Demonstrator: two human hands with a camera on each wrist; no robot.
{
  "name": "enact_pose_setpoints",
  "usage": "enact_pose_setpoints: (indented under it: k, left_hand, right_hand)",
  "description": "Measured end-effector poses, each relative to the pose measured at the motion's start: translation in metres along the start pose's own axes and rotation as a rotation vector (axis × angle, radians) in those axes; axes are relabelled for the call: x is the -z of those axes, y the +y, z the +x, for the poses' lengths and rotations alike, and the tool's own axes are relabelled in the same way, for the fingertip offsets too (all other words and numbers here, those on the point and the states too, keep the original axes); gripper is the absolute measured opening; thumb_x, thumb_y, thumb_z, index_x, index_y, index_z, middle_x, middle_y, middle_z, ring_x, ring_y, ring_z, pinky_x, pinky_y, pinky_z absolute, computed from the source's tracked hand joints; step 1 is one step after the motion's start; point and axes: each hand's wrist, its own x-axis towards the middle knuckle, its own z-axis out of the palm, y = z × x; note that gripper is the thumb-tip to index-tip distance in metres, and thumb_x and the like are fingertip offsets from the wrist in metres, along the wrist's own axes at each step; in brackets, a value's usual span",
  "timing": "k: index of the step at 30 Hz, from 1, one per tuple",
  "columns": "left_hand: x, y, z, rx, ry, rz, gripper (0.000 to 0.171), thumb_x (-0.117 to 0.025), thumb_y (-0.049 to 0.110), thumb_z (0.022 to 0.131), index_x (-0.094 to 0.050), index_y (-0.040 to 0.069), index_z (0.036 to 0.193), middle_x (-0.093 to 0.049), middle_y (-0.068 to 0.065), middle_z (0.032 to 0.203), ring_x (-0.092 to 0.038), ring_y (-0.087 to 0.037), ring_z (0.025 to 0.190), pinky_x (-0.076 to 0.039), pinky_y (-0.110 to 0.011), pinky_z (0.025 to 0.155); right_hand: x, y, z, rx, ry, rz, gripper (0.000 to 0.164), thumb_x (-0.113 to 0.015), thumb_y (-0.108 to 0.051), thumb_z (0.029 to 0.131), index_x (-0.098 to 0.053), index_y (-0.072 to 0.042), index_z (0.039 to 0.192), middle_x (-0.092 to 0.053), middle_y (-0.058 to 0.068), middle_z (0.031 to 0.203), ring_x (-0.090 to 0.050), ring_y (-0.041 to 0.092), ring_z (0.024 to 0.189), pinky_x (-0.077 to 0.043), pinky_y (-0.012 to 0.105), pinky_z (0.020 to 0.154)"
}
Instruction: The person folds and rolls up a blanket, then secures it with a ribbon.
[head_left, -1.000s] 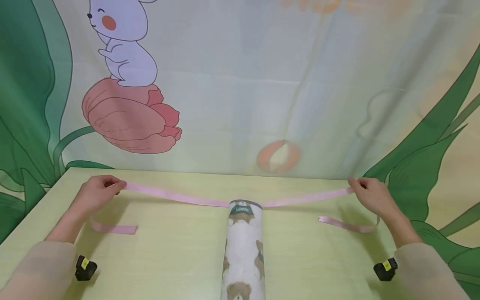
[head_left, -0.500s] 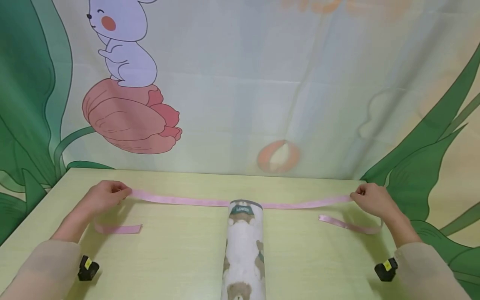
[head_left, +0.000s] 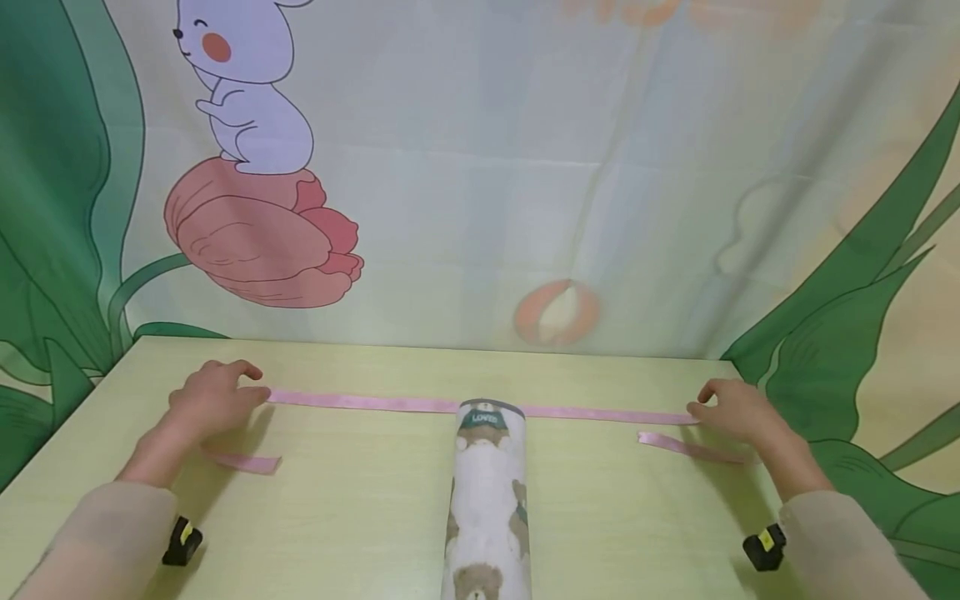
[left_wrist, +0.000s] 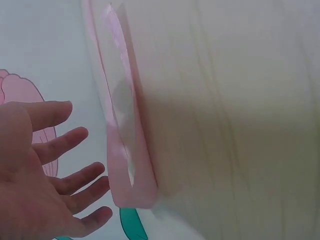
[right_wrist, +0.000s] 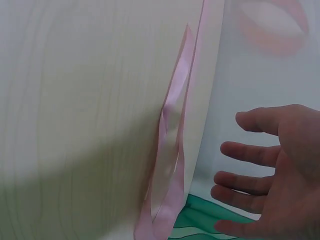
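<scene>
A long pink ribbon (head_left: pixel 360 402) lies straight across the table, passing behind or under the far end of a white bear-print cylinder (head_left: pixel 491 492). Both its ends fold back toward the viewer. My left hand (head_left: pixel 217 398) is at the left fold with thumb and fingers parted; in the left wrist view its fingers spread beside the looped ribbon (left_wrist: pixel 135 197), holding nothing. At the right fold is my right hand (head_left: pixel 738 411), thumb and forefinger apart. The right wrist view shows those fingers loosely extended, away from the ribbon (right_wrist: pixel 172 200).
The pale yellow-green table (head_left: pixel 360 525) ends at a printed curtain (head_left: pixel 427 208) with a rabbit and flowers. A small black device (head_left: pixel 182 542) is by the left sleeve, another black device (head_left: pixel 765 547) by the right sleeve.
Both hands have lowered the ribbon and let go of it; the ribbon, sagging between them before, now lies flat. The left hand has also shifted slightly inward. The cylinder has not moved.
</scene>
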Motion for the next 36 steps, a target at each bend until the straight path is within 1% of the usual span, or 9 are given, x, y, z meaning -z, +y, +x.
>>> enact_pose_setpoints:
  k: [4, 8, 12, 15, 20, 24, 29, 34, 36]
  left_hand:
    - [-0.007, 0.014, -0.004, -0.029, 0.029, 0.009, 0.039, -0.059, 0.029, 0.102, -0.061, -0.002, 0.126, -0.053, -0.034, 0.122, -0.049, -0.056, 0.11, -0.033, -0.074, 0.083]
    - [-0.014, 0.036, -0.011, -0.11, 0.028, -0.019, 0.032, -0.062, 0.027, 0.101, -0.067, 0.0, 0.118, -0.06, -0.029, 0.117, -0.056, -0.049, 0.108, -0.038, -0.071, 0.086]
    - [-0.022, 0.065, -0.021, -0.211, -0.014, -0.105, 0.029, -0.064, 0.024, 0.101, -0.07, -0.001, 0.114, -0.064, -0.024, 0.115, -0.06, -0.039, 0.103, -0.047, -0.058, 0.089]
    - [-0.029, 0.087, -0.027, -0.255, -0.056, -0.166, 0.027, -0.065, 0.024, 0.101, -0.07, 0.0, 0.113, -0.065, -0.02, 0.113, -0.061, -0.031, 0.096, -0.05, -0.051, 0.086]
    - [-0.04, 0.117, -0.036, -0.326, -0.105, -0.208, 0.026, -0.066, 0.025, 0.099, -0.071, 0.001, 0.11, -0.068, -0.012, 0.108, -0.062, -0.023, 0.088, -0.052, -0.044, 0.08]
    - [-0.047, 0.135, -0.045, -0.356, -0.149, -0.241, 0.028, -0.068, 0.026, 0.099, -0.071, 0.001, 0.112, -0.068, -0.007, 0.107, -0.063, -0.017, 0.086, -0.052, -0.042, 0.08]
    - [-0.053, 0.15, -0.052, -0.361, -0.185, -0.276, 0.033, -0.068, 0.026, 0.099, -0.068, -0.001, 0.117, -0.067, -0.008, 0.108, -0.063, -0.015, 0.088, -0.052, -0.041, 0.082]
    - [-0.06, 0.161, -0.061, -0.378, -0.245, -0.331, 0.04, -0.07, 0.028, 0.099, -0.063, -0.003, 0.124, -0.066, -0.009, 0.109, -0.062, -0.015, 0.089, -0.052, -0.04, 0.082]
    - [-0.064, 0.167, -0.065, -0.373, -0.274, -0.36, 0.047, -0.07, 0.03, 0.099, -0.06, -0.004, 0.13, -0.065, -0.01, 0.112, -0.062, -0.017, 0.091, -0.052, -0.041, 0.082]
  right_hand:
    - [-0.008, -0.015, -0.003, 0.046, 0.014, -0.013, 0.032, -0.061, -0.025, 0.102, -0.065, 0.006, 0.109, -0.066, 0.022, 0.107, -0.06, 0.034, 0.092, -0.05, 0.052, 0.08]
    - [-0.021, -0.041, -0.006, 0.113, 0.031, 0.002, 0.026, -0.062, -0.026, 0.102, -0.067, -0.001, 0.107, -0.067, 0.016, 0.107, -0.062, 0.031, 0.094, -0.051, 0.051, 0.081]
    - [-0.035, -0.068, -0.009, 0.215, 0.022, 0.082, 0.017, -0.066, -0.022, 0.1, -0.068, -0.006, 0.1, -0.066, 0.004, 0.093, -0.06, 0.02, 0.081, -0.052, 0.04, 0.072]
    - [-0.045, -0.086, -0.011, 0.291, -0.008, 0.155, 0.013, -0.067, -0.021, 0.1, -0.067, -0.009, 0.097, -0.063, -0.002, 0.086, -0.057, 0.015, 0.075, -0.05, 0.034, 0.067]
    - [-0.059, -0.111, -0.017, 0.369, -0.073, 0.27, 0.012, -0.068, -0.023, 0.101, -0.067, -0.011, 0.098, -0.064, -0.004, 0.085, -0.058, 0.015, 0.074, -0.049, 0.03, 0.065]
    - [-0.069, -0.126, -0.023, 0.428, -0.106, 0.327, 0.011, -0.069, -0.022, 0.1, -0.067, -0.011, 0.099, -0.065, -0.004, 0.087, -0.061, 0.015, 0.079, -0.05, 0.029, 0.068]
    - [-0.079, -0.141, -0.031, 0.443, -0.164, 0.444, 0.019, -0.068, -0.02, 0.1, -0.064, -0.003, 0.108, -0.067, 0.001, 0.092, -0.066, 0.02, 0.085, -0.057, 0.033, 0.07]
    - [-0.092, -0.151, -0.038, 0.399, -0.25, 0.578, 0.036, -0.068, -0.021, 0.1, -0.056, 0.003, 0.124, -0.064, 0.008, 0.105, -0.065, 0.026, 0.094, -0.059, 0.037, 0.071]
    - [-0.096, -0.155, -0.04, 0.384, -0.271, 0.628, 0.043, -0.07, -0.02, 0.099, -0.053, 0.004, 0.13, -0.062, 0.012, 0.111, -0.064, 0.026, 0.098, -0.06, 0.038, 0.071]
